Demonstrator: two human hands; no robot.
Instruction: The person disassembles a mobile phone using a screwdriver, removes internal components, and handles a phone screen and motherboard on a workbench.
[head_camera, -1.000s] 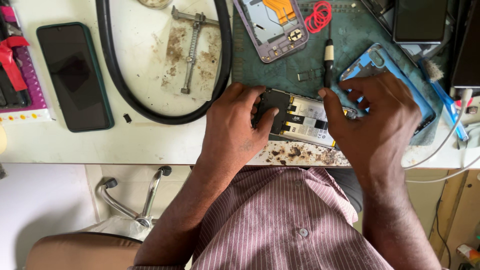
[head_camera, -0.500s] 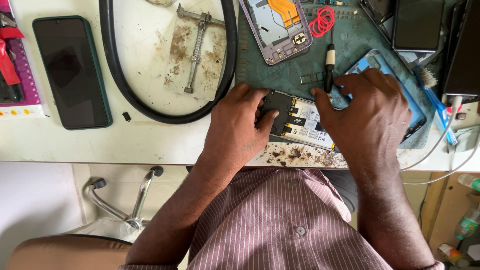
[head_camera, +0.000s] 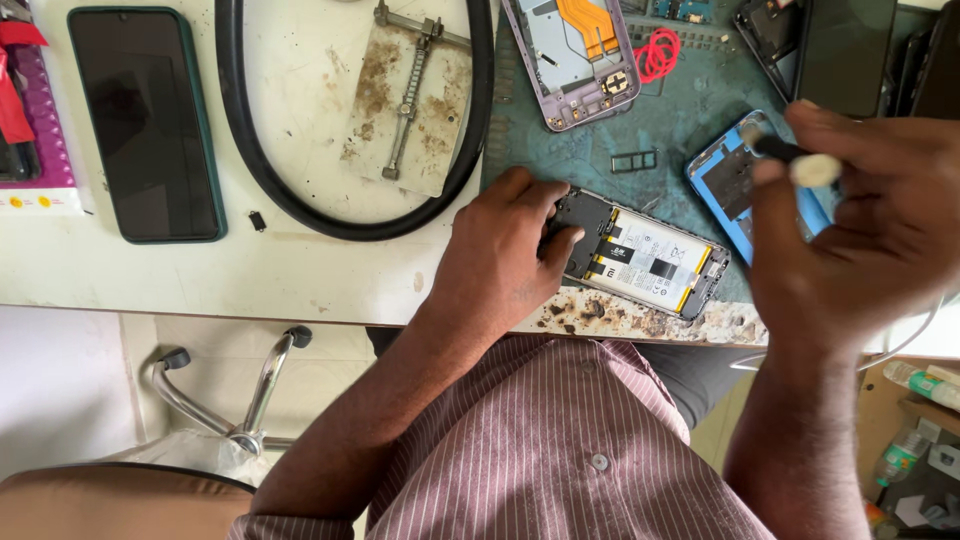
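Just under left hand (head_camera: 500, 255) — opened phone (head_camera: 640, 255), right hand (head_camera: 870, 210) above.

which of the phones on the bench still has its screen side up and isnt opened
The dark phone with the green rim at far left: its black screen faces up, while the others lie opened, insides showing.

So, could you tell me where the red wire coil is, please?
In the head view the red wire coil lies at the top, right of centre, on the green mat, just right of the purple phone frame.
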